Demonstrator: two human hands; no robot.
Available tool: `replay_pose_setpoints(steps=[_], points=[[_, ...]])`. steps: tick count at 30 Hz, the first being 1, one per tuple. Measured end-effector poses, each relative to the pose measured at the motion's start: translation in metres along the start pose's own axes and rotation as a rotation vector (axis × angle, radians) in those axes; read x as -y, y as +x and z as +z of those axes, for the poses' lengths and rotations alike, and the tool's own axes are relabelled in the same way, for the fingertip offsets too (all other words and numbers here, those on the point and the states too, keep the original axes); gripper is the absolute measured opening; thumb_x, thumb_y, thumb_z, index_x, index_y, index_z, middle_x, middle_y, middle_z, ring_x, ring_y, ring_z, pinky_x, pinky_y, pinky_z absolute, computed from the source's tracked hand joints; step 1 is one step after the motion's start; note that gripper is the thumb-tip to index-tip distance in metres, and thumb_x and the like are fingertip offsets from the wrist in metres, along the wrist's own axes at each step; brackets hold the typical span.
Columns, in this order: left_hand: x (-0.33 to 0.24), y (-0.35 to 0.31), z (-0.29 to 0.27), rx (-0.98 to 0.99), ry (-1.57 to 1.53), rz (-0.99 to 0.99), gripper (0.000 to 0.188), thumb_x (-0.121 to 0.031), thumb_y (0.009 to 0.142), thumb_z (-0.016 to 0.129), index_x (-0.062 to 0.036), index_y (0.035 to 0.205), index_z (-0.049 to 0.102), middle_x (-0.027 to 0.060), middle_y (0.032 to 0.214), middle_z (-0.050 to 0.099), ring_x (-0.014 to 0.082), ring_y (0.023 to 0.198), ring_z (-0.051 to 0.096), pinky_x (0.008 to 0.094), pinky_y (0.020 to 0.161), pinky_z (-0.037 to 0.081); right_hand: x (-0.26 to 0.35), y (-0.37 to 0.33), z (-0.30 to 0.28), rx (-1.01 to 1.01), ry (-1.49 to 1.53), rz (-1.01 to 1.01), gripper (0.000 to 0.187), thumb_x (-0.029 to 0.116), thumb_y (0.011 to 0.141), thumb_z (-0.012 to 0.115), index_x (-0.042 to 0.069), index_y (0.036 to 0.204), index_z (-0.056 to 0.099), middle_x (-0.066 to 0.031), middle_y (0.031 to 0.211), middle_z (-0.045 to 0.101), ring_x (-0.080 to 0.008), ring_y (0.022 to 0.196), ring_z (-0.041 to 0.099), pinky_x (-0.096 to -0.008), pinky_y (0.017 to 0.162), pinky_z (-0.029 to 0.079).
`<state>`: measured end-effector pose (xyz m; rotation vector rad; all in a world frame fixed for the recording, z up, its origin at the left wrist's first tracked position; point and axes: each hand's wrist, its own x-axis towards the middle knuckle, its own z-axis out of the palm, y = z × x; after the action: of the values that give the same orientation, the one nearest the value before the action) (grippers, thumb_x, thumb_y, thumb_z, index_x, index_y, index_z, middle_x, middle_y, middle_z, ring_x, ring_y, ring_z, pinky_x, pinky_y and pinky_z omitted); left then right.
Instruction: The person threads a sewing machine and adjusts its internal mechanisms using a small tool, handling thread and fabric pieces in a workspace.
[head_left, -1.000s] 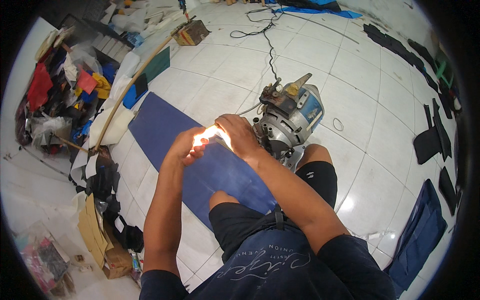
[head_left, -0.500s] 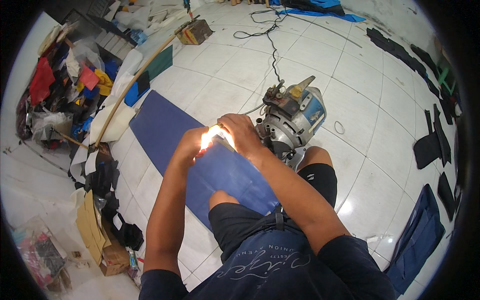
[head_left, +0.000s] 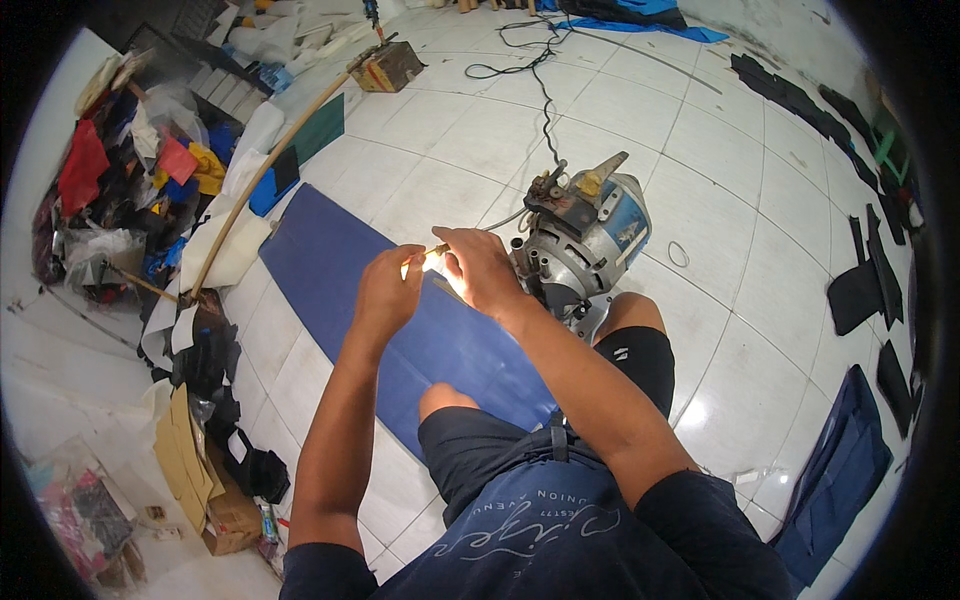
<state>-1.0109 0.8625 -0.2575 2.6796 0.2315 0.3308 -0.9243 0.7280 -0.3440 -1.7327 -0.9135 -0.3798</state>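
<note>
My left hand [head_left: 388, 290] is closed in a pinch at one end of a thin yellowish stick-like piece [head_left: 440, 249]. The fingers of my right hand [head_left: 482, 270] close round its other end. Glare under the fingers hides part of the piece, and its kind cannot be made out. Both hands are above a long dark-blue cloth [head_left: 330, 245] spread on the floor. Close to my right hand stands a fabric cutting machine [head_left: 590, 240] with a round metal motor housing and a blue side plate. A flat grey strip [head_left: 448, 289] shows just below my right hand.
A black cable [head_left: 548, 115] runs from the machine across the tiles. On the left, a long wooden pole [head_left: 260, 175] leans by piled scraps [head_left: 85, 165], near a brick-like block [head_left: 388, 66]. Folded navy cloth [head_left: 835, 480] and black pieces [head_left: 855, 300] lie on the right.
My left hand has turned and its fingers have drawn slightly away from my right hand. The bright glare between the hands has shrunk, and the yellowish piece shows more.
</note>
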Motion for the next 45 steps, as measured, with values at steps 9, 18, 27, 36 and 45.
replay_pose_setpoints(steps=[9,18,27,36,45], points=[[-0.006,0.002,0.003,0.071,-0.144,-0.189,0.032,-0.029,0.094,0.049,-0.003,0.108,0.063,0.0153,0.1,0.067,0.0235,0.08,0.065,0.036,0.073,0.051,0.01,-0.001,-0.002,-0.082,-0.021,0.018,0.012,0.009,0.083,0.066,0.003,0.093,0.067,-0.0115,0.089,0.064,-0.0331,0.084,0.061,-0.0413,0.074,0.051],[-0.006,0.005,0.006,0.082,-0.142,-0.247,0.028,-0.024,0.094,0.048,-0.0062,0.113,0.059,0.0239,0.108,0.066,0.041,0.104,0.062,0.0437,0.088,0.049,0.018,0.0,0.006,0.006,-0.124,0.196,0.012,0.011,0.086,0.06,0.001,0.084,0.054,-0.0179,0.089,0.056,-0.0356,0.086,0.057,-0.0457,0.073,0.048],[-0.007,0.007,0.005,0.081,-0.17,-0.261,0.025,-0.021,0.093,0.047,-0.0043,0.106,0.061,0.023,0.099,0.067,0.0386,0.094,0.064,0.0431,0.082,0.049,0.026,-0.034,0.013,-0.167,0.572,0.671,0.02,0.02,0.097,0.055,0.0,0.095,0.05,-0.0092,0.079,0.058,-0.015,0.068,0.059,-0.0306,0.055,0.054],[-0.01,0.007,0.004,0.104,-0.187,-0.288,0.026,-0.022,0.092,0.047,-0.0036,0.105,0.061,0.0226,0.097,0.067,0.038,0.093,0.064,0.0424,0.081,0.049,0.023,-0.045,0.025,-0.346,0.762,0.655,0.021,0.022,0.096,0.055,0.002,0.103,0.053,-0.0067,0.083,0.057,-0.0143,0.071,0.062,-0.0259,0.05,0.053],[-0.006,0.007,0.007,0.109,-0.184,-0.304,0.028,-0.023,0.093,0.046,-0.0045,0.108,0.06,0.0228,0.103,0.066,0.039,0.097,0.063,0.043,0.084,0.049,0.021,-0.021,0.012,-0.195,0.217,0.378,0.017,0.017,0.089,0.062,0.004,0.1,0.064,-0.0129,0.092,0.065,-0.0308,0.085,0.063,-0.0378,0.076,0.05]])
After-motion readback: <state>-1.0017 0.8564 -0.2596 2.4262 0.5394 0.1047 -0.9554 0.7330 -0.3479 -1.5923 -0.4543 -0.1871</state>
